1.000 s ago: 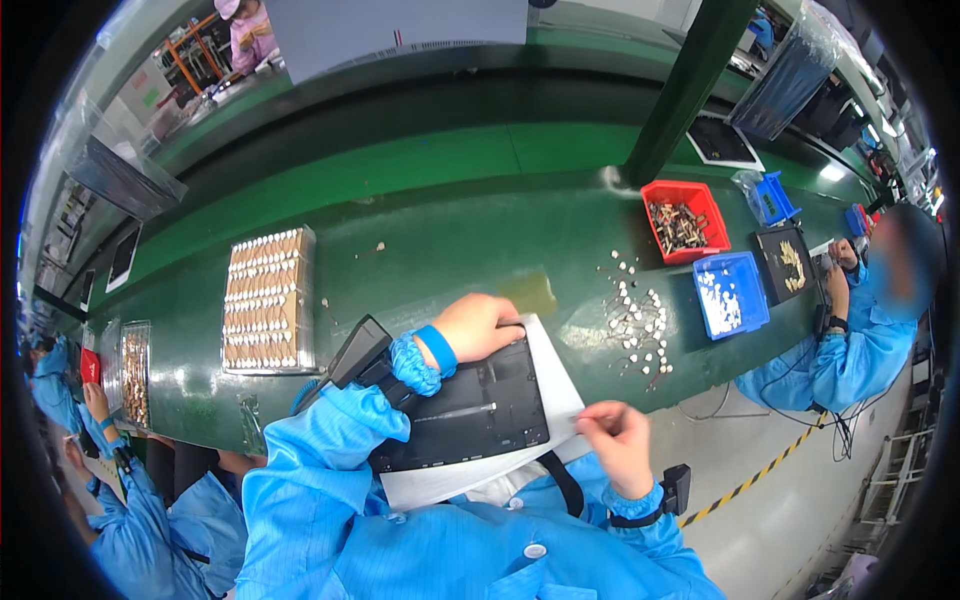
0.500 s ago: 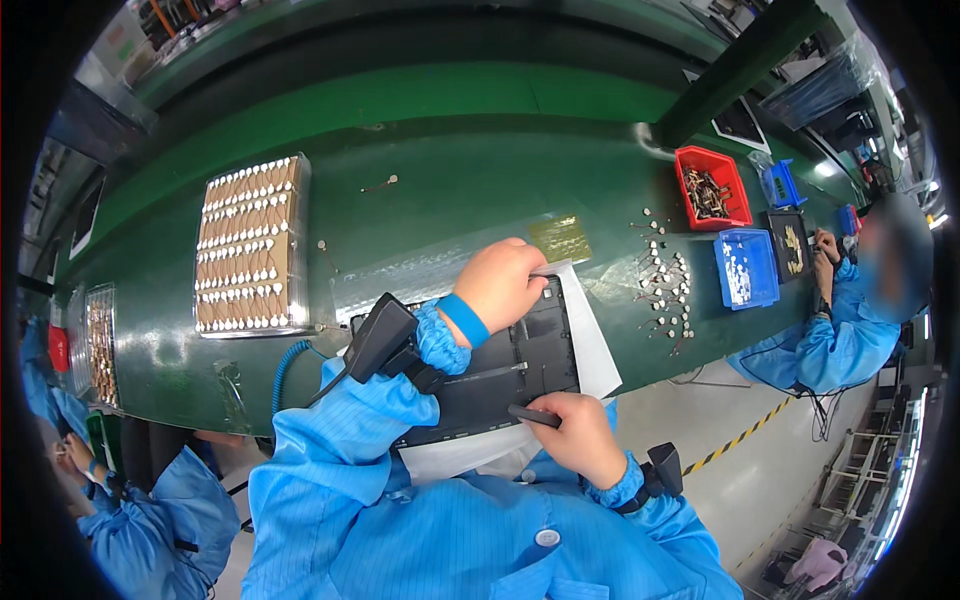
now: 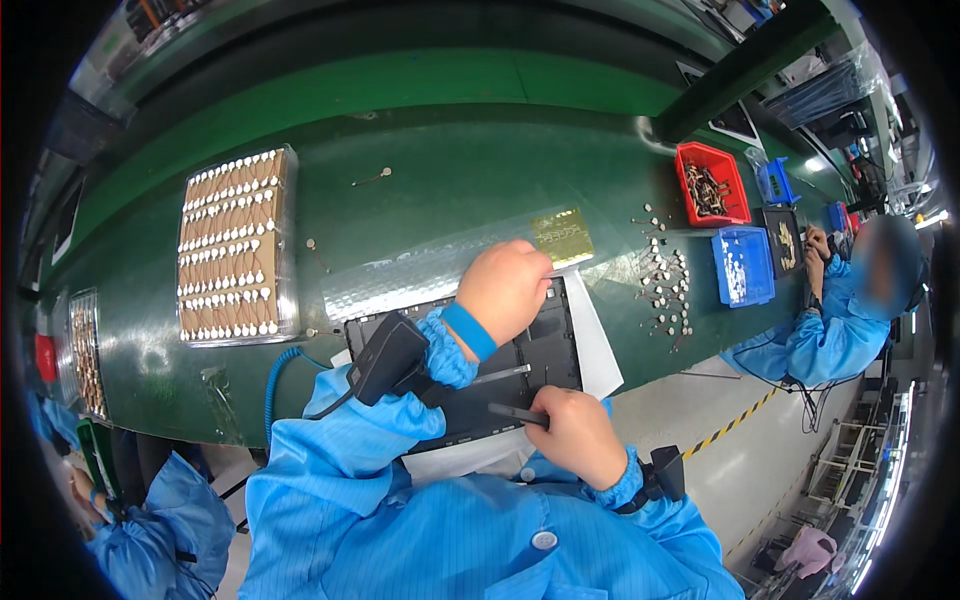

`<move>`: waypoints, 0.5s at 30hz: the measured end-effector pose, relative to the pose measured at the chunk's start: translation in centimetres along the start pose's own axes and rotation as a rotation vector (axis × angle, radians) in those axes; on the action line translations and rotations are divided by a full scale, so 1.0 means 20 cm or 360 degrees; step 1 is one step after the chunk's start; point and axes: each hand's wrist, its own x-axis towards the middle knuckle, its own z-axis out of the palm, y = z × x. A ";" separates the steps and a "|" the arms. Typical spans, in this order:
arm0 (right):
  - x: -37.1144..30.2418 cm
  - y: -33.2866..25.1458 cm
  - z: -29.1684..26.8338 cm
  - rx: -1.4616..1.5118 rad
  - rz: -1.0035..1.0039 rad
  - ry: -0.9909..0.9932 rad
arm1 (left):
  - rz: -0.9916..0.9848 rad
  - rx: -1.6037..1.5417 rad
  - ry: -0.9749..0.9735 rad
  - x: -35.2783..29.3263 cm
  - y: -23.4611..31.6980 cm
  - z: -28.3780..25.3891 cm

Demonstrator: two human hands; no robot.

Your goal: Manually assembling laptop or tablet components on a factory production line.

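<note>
A flat black device housing (image 3: 470, 408), like an opened tablet back, lies before me on a white sheet (image 3: 597, 350). My left hand (image 3: 505, 290), with a blue band at the wrist, bends over the housing's far right corner. Its fingers are pinched together there, and their tips and anything between them are hidden. In my right hand (image 3: 578, 432), a slim dark stick-like tool (image 3: 515, 412) points left over the near part of the housing. A piece of yellow film (image 3: 563, 238) lies just beyond my left hand, at the end of a clear plastic strip (image 3: 400, 285).
At left stands a clear tray (image 3: 288, 250) with rows of small white round parts on wires. More wired parts (image 3: 665, 280) lie loose at right, beside a red bin (image 3: 738, 190) and a blue bin (image 3: 766, 280). A co-worker (image 3: 845, 320) sits at far right; another person (image 3: 165, 530) is at lower left.
My left hand has shifted slightly at the far corner, uncovering more of the yellow film. The tool in my right hand has moved left over the housing. The view has shifted slightly.
</note>
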 end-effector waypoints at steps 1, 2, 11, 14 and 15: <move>0.01 0.00 -0.01 0.0000 0.0004 0.0003 | 0.0014 -0.0004 0.0015 0.00 0.00 0.00; 0.01 -0.01 -0.01 -0.0028 0.0012 -0.0036 | 0.0024 -0.0005 0.0032 0.00 0.01 0.00; 0.11 0.11 -0.33 0.1013 -0.0434 0.0602 | 0.0162 0.0348 -0.0136 -0.05 0.07 -0.07; 0.18 0.12 -0.39 0.1164 -0.0350 0.0746 | 0.0146 0.0374 -0.0219 -0.07 0.07 -0.08; 0.20 0.12 -0.39 0.1394 -0.0192 0.0707 | 0.0154 0.0389 -0.0148 -0.07 0.07 -0.08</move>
